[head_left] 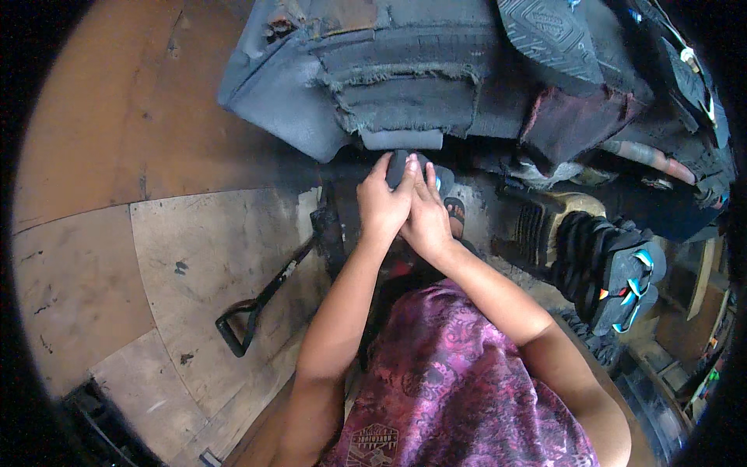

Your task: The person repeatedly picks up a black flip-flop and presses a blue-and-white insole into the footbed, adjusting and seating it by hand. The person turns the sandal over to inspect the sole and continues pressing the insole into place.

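Observation:
Both my hands meet in front of the cloth-covered bench edge (405,93), closed around a dark foam piece (398,166). My left hand (381,198) grips it from the left, with the thumb lying along its top. From the right, my right hand (426,214) presses against it, fingers pointing away from me. The palms hide most of the piece, so its full shape does not show. Just beyond the fingertips a flat grey strip (402,140) sticks out from under the bench cloth. A dark shape with a bit of light blue (444,180) shows beside my right fingers.
A flip-flop sole (548,35) lies on the bench top. Stacked black flip-flops with colourful straps (622,288) stand at the right, beside a row of dark soles (529,227). A black D-shaped handle (243,323) slants before the wooden panels (210,265) at left. A sandalled foot (456,214) is below.

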Tool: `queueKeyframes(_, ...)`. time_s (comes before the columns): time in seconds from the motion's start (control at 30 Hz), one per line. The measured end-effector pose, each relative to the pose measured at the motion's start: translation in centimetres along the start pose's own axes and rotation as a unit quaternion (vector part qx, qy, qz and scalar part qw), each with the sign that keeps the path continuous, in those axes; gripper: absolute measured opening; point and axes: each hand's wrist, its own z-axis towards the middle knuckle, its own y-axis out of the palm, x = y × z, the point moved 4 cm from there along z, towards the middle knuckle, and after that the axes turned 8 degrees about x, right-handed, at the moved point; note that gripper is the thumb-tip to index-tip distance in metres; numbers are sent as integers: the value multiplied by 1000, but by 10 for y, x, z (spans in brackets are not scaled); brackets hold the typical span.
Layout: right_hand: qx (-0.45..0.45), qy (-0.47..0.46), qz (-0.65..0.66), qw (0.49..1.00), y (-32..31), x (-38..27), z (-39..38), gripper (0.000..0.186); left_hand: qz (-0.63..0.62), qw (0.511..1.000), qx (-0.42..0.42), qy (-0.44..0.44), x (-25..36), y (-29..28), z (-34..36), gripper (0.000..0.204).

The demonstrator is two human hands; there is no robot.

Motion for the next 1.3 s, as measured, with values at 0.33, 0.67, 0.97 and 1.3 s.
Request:
queueKeyframes(0.33,20,-43,36,998,-8,-21,6,72,-7,993,56,105,17,-27,-10,47)
queueKeyframes(0.67,-146,43,-14,988,-12,-2,8,82,101,993,-62,-26,4,-1,12,51)
queueKeyframes(0.97,-108,-59,-18,992,-25,-6,13,76,55,998,27,0,5,-14,-8,52)
queueKeyframes(1.3,-18,-194,23,980,-22,-18,16,50,-38,988,121,92,19,-42,-44,45)
